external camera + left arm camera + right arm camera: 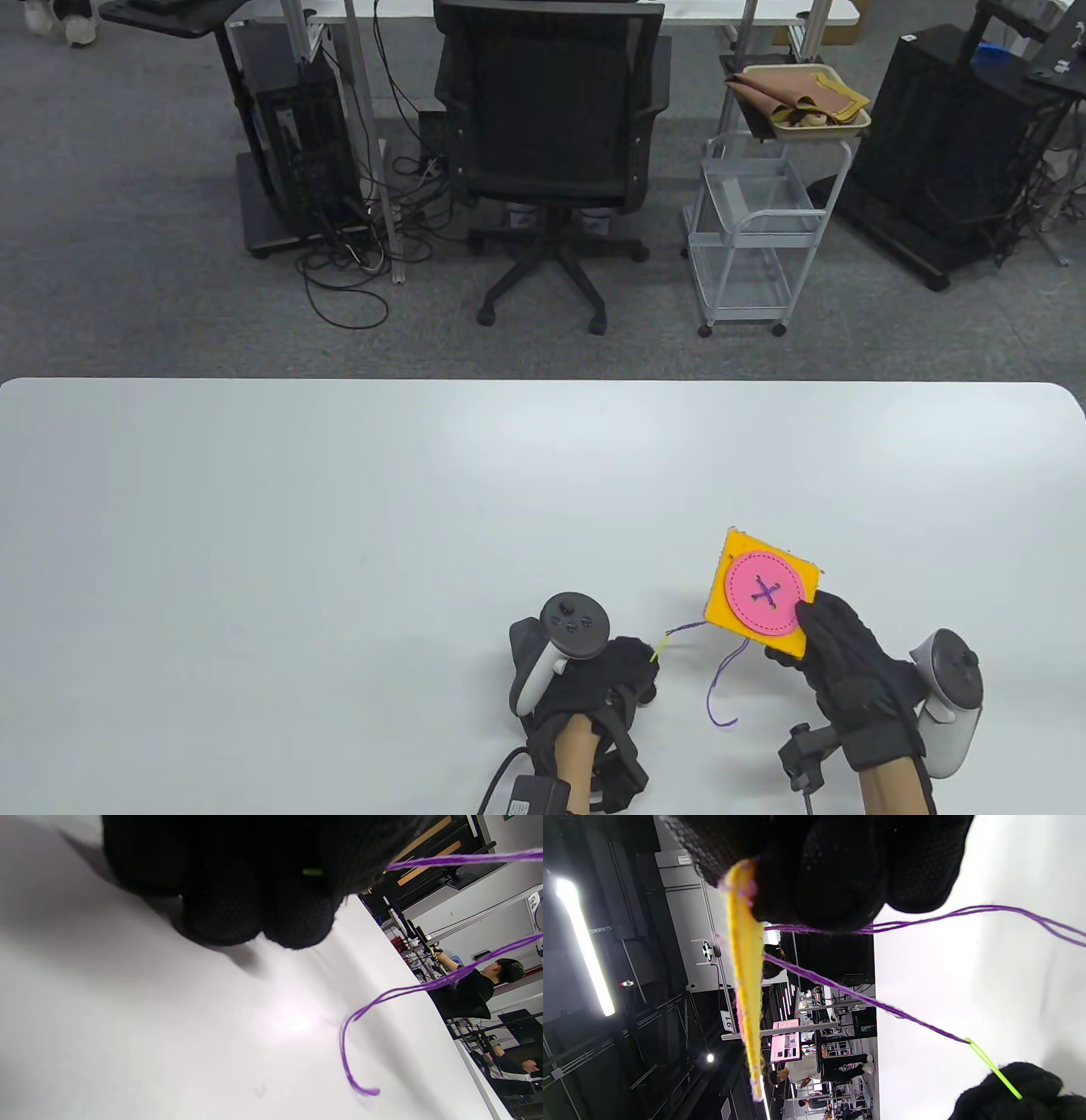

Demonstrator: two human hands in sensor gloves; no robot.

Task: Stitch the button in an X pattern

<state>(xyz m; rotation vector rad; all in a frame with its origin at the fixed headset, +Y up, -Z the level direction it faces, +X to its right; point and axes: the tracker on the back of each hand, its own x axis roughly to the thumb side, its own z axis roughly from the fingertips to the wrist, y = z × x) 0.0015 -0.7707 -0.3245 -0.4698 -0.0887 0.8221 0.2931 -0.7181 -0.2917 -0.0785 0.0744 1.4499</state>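
The right hand (836,658) clamps its grip on the lower right corner of the yellow felt square (761,592), the pink button (766,592) just upper left of it. The left hand (607,679) pinches the green needle (657,651); purple thread (721,679) trails over the desk (339,526).

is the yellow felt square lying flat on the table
No, the right hand pinches the yellow felt square by a corner and holds it edge-on, clear of the table.
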